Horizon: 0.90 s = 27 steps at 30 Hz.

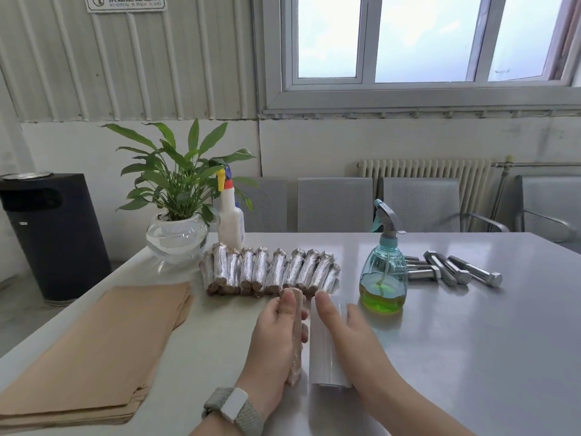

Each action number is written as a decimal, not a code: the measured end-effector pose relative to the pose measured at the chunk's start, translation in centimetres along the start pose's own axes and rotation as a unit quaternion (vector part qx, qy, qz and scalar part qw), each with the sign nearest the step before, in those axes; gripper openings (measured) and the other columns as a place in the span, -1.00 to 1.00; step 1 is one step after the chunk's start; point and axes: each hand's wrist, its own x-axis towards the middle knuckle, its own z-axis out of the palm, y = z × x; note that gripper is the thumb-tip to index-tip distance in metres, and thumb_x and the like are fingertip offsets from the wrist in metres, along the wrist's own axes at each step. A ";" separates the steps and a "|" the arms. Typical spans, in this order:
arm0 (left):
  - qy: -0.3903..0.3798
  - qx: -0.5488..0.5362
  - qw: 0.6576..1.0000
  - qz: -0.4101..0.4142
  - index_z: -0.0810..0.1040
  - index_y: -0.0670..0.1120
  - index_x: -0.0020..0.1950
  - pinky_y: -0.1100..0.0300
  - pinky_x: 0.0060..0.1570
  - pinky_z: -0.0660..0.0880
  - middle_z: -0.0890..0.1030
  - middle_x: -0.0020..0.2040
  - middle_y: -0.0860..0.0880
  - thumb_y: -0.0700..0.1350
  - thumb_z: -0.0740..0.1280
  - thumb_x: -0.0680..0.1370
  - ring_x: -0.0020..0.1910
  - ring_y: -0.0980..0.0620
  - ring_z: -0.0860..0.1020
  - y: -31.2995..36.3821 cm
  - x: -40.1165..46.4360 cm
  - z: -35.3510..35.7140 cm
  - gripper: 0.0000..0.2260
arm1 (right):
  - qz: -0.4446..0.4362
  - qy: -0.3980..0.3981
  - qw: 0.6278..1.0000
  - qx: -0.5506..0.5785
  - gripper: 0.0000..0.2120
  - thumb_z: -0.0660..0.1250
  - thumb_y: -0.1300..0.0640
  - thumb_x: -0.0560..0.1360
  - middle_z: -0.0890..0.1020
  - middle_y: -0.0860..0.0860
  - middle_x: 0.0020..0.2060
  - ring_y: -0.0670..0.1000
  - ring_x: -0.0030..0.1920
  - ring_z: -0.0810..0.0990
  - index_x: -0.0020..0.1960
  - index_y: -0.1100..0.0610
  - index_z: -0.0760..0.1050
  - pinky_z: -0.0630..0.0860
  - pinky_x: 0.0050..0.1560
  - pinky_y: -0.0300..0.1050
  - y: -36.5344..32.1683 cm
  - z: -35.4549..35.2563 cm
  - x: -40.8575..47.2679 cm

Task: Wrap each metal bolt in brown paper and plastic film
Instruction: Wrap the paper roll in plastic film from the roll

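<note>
Head view looks down on a grey table (440,357) where both hands work at the near middle. The left hand (276,338) curls its fingers and thumb around a bolt wrapped in brown paper (297,338), held lengthwise, pointing away from the person. Just to its right, touching or nearly so, lies a roll of plastic film (327,354), and the right hand (345,328) grips it, thumb laid along the top and fingers around the right side. Beyond the hands, a row of finished wrapped bolts (270,272) sits packed side by side. A stack of brown paper sheets (94,350) lies at the near left. At the far right rest several bare metal bolts (456,270), with a blue spray bottle (383,272) holding green liquid just left of them. A potted plant (177,215) and a white spray bottle (231,215) stand at the far left edge.
</note>
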 end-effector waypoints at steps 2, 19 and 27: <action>-0.002 0.003 1.000 -0.003 0.52 -0.18 0.01 -0.02 -0.25 0.51 0.60 -0.28 -0.05 0.31 0.33 0.34 -0.32 -0.01 0.56 0.0 -0.2 0.3 -0.44 | -0.019 0.010 1.000 -0.016 -0.32 0.21 -0.50 0.22 0.65 -0.03 -0.14 -0.22 -0.24 0.61 0.00 0.06 0.49 0.46 -0.27 -0.30 0.0 -0.1 0.0; -0.027 -0.132 0.986 -0.095 0.69 -0.15 0.00 0.05 -0.22 0.62 0.69 -0.03 -0.23 0.12 0.20 0.58 -0.08 -0.15 0.69 -0.2 -0.6 0.8 -0.60 | 0.027 -0.051 0.998 0.030 -0.50 0.27 -0.35 0.42 0.72 -0.04 -0.13 -0.12 -0.11 0.68 0.01 0.07 0.61 0.60 -0.07 -0.21 0.4 0.0 0.3; 0.006 -0.022 1.000 -0.002 0.55 -0.19 -0.02 -0.10 -0.15 0.62 0.68 -0.17 -0.19 0.26 0.32 0.42 -0.15 -0.18 0.67 -0.3 0.0 0.1 -0.50 | -0.065 0.006 0.998 0.008 -0.47 0.27 -0.39 0.32 0.61 -0.20 -0.30 -0.26 -0.29 0.56 -0.04 0.05 0.44 0.39 -0.34 -0.42 0.1 0.1 -0.3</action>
